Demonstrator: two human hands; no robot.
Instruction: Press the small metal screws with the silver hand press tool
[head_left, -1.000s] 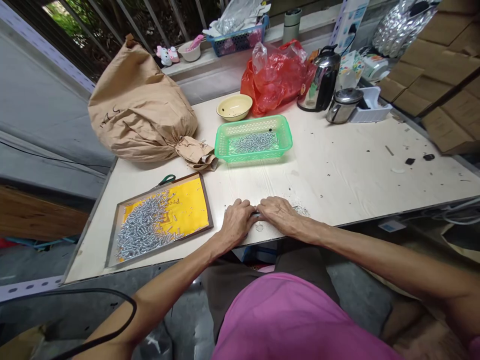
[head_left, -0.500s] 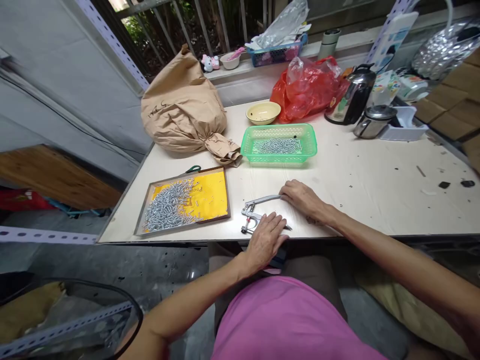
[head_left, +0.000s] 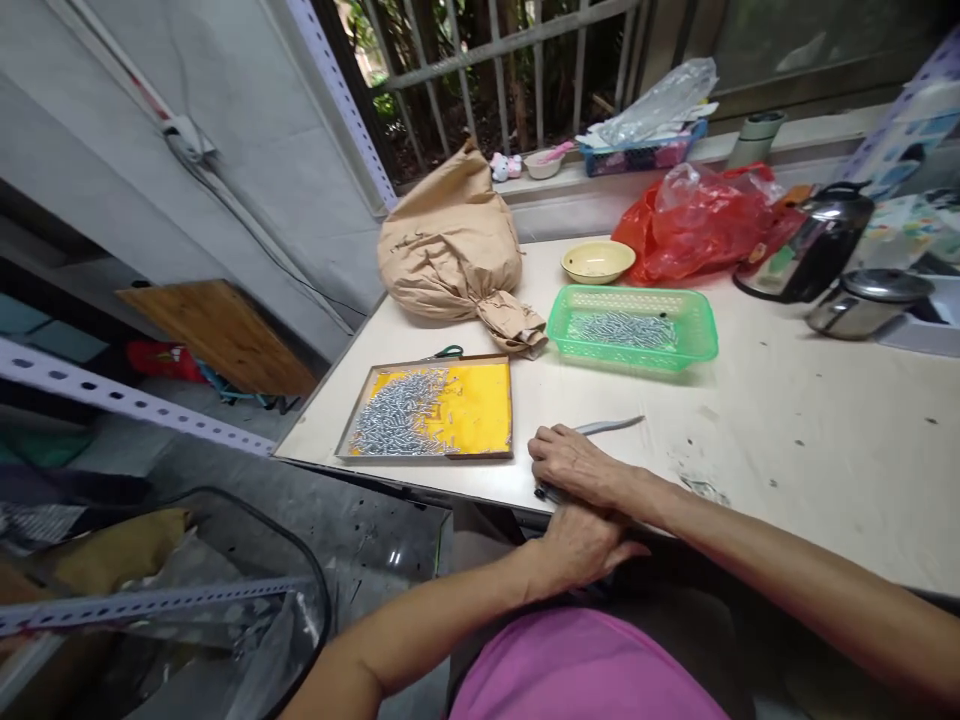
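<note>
A grey metal plier-type tool [head_left: 611,426] lies at the front of the table, one handle pointing right. My right hand [head_left: 574,462] is closed over its head end, with the fingers bent down around it. A dark tip of the tool shows by the table edge, below those fingers. My left hand [head_left: 585,545] is at the table edge, tucked against the underside of my right hand. Its thumb points right and its fingers are hidden. To the left, a shallow tray [head_left: 511,410] holds a heap of small silvery metal pins [head_left: 397,415] on yellow lining.
Behind the tool stands a green plastic basket [head_left: 637,358] with more metal pins. A yellow bowl [head_left: 598,262], brown paper sack [head_left: 450,245], red plastic bag [head_left: 697,225], thermos jug [head_left: 810,240] and steel pot [head_left: 870,305] line the back. Green-handled scissors [head_left: 448,352] lie behind the tray.
My right hand has moved left from the handle's end onto the tool's head, over my left hand. My left hand has shifted toward the table edge. The view has swung left.
</note>
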